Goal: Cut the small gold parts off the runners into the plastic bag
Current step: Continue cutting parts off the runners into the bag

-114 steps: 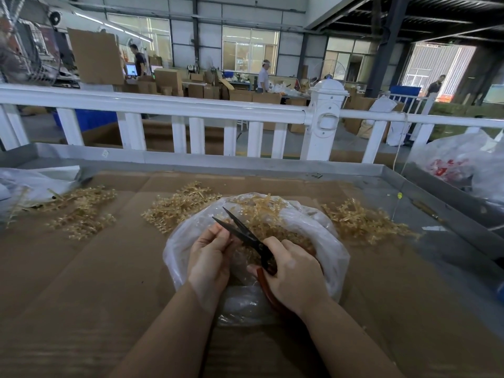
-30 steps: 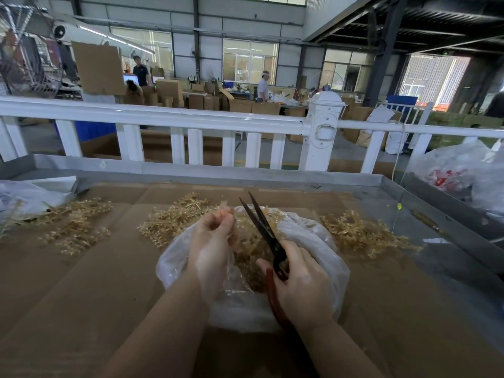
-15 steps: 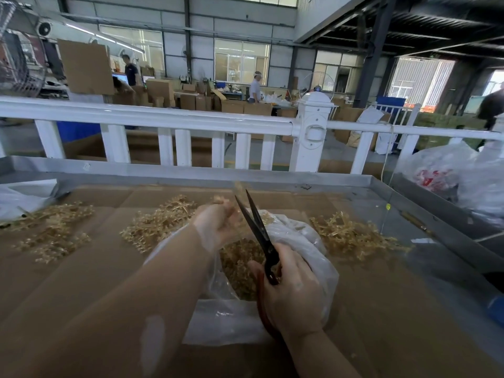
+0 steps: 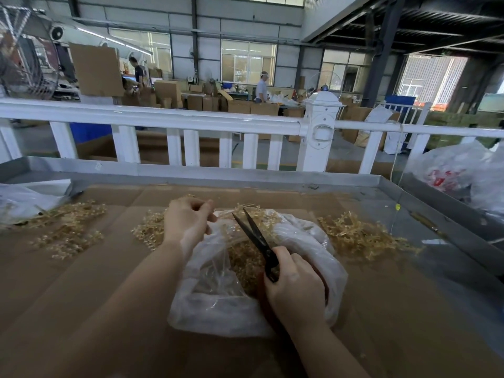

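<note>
A clear plastic bag (image 4: 218,309) lies open on the cardboard, with loose small gold parts (image 4: 244,259) inside. My right hand (image 4: 294,285) grips black scissors (image 4: 256,238) by their red handles over the bag; the blades are parted and point up and away. My left hand (image 4: 188,222) hovers at the bag's far left rim with fingers curled, pinching a thin gold runner (image 4: 188,196) of which only a tip shows. A pile of gold runners (image 4: 148,230) lies just left of that hand.
More gold runner piles lie at the left (image 4: 68,230) and right (image 4: 360,236). The cardboard sits in a metal tray (image 4: 218,177) backed by a white fence (image 4: 174,120). Plastic bags rest at the far left (image 4: 24,197) and far right (image 4: 458,175).
My left hand has lifted out of the bag and moved away toward the far left rim and the middle pile. The scissors have swung from pointing left to pointing upward, blades still parted.
</note>
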The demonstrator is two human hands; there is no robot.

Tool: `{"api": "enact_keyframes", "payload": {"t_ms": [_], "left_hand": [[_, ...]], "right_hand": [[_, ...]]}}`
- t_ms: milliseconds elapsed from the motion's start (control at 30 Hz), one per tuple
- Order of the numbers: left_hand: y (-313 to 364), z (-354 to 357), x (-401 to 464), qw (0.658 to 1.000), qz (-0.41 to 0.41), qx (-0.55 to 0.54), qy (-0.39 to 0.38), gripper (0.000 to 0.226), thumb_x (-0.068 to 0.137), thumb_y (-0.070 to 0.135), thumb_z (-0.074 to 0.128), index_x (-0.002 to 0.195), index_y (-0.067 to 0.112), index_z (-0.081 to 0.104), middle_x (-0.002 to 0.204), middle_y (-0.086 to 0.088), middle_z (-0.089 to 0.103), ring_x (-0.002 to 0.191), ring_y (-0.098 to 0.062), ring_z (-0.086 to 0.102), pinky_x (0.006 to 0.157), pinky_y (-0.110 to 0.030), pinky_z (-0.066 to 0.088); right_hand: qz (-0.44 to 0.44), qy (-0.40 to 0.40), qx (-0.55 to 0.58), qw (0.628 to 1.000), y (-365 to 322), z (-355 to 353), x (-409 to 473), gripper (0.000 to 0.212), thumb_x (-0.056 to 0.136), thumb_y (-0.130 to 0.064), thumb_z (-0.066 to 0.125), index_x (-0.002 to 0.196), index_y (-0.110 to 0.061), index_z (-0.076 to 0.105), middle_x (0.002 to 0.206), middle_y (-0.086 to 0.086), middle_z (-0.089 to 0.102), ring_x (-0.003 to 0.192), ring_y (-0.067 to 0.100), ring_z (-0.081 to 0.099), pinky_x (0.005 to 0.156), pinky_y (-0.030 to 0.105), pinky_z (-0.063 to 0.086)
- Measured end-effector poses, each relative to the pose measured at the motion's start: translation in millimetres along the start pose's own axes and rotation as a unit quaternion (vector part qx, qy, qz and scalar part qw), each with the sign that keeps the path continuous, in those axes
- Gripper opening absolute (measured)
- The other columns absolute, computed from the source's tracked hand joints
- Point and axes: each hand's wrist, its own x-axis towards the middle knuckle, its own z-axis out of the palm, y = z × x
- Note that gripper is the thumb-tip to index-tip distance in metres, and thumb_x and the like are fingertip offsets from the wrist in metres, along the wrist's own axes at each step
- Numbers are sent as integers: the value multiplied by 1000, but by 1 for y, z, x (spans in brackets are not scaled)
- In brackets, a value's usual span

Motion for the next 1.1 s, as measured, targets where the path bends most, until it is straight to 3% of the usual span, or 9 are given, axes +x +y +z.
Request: {"api": "enact_keyframes", "payload": {"t_ms": [133,233,300,400,500,700,833,967,1100], "left_hand": [[-18,-14,8,984,54,148,80,18,94,5,55,100,4,72,94,-9,72,83,-21,64,73,-26,47],[-32,-13,9,963,48,266,7,36,92,-5,46,121,7,65,116,-14,69,106,-30,62,88,-29,45],[-40,-8,7,945,18,320,-57,36,93,-2,44,124,6,62,116,-17,68,108,-32,62,89,-32,45],[-48,-5,3,913,18,400,-78,33,92,-3,40,115,6,63,110,-18,68,107,-34,59,92,-33,42],[-50,-5,8,880,43,467,-73,45,91,-1,40,132,12,53,123,-15,61,119,-32,51,108,-35,29],[-47,-6,11,846,39,517,-125,54,92,6,40,145,16,37,133,-15,52,124,-29,47,107,-35,27],[-48,-8,13,876,5,466,-121,48,92,8,42,140,11,41,135,-17,48,128,-34,41,109,-40,27],[-48,-13,11,911,-8,407,-65,47,88,9,52,134,10,44,131,-16,53,125,-36,44,105,-41,37],[-43,-16,6,946,-2,325,-1,66,81,20,75,139,13,44,125,-12,59,120,-32,49,102,-45,42]], "right_hand": [[-4,3,8,1000,-1,0,0,34,66,-18,81,97,-11,69,73,2,66,66,23,63,55,30,50],[0,-3,12,1000,-1,-1,0,33,68,-18,80,98,-11,68,76,3,66,69,24,64,58,32,51],[3,-9,19,1000,-2,-2,0,32,70,-19,79,99,-11,68,77,4,67,71,25,64,59,35,53],[1,-8,22,1000,-3,-3,0,31,71,-19,79,98,-12,68,78,3,67,72,24,64,60,33,52],[6,-8,27,1000,-3,-3,0,30,71,-19,79,98,-13,68,78,2,66,72,23,63,61,31,50],[6,-4,31,999,-3,-3,0,31,71,-20,80,99,-14,68,78,0,66,72,20,63,61,25,47],[5,0,27,1000,-2,-2,0,34,68,-20,81,98,-13,68,76,0,66,70,19,64,59,25,48],[5,5,31,999,-1,-1,0,33,68,-20,81,98,-14,68,76,-1,66,69,18,63,59,22,45],[4,14,31,999,0,0,0,32,68,-20,81,97,-15,68,75,-2,65,68,17,63,61,19,39]]}}
